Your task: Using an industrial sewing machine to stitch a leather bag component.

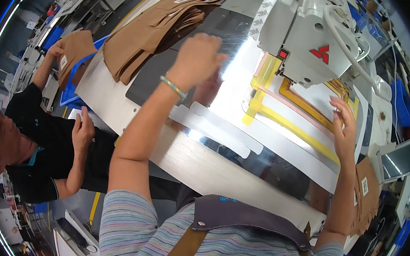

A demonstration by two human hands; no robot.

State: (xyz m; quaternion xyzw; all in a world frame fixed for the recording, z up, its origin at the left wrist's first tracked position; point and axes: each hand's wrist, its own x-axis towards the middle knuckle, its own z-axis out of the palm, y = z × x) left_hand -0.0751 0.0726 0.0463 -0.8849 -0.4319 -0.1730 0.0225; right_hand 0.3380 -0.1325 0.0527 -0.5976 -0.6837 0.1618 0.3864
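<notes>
My left hand is over the shiny metal work plate, beside a stack of brown cut fabric pieces. Its back faces me and the thumb points right; the other fingers are foreshortened and slightly blurred, so their grip does not show. At the right, my right hand has its fingers apart and nothing in them. It is beside a yellow clamp frame under the head of a large industrial sewing machine. Yellow tape borders the white sheet there. Two pale strips with rounded ends lie between my arms.
A co-worker stands at the left, holding up a brown fabric piece above a blue bin. More brown pieces hang at the right edge, near a small screen. A white hose runs along the machine head.
</notes>
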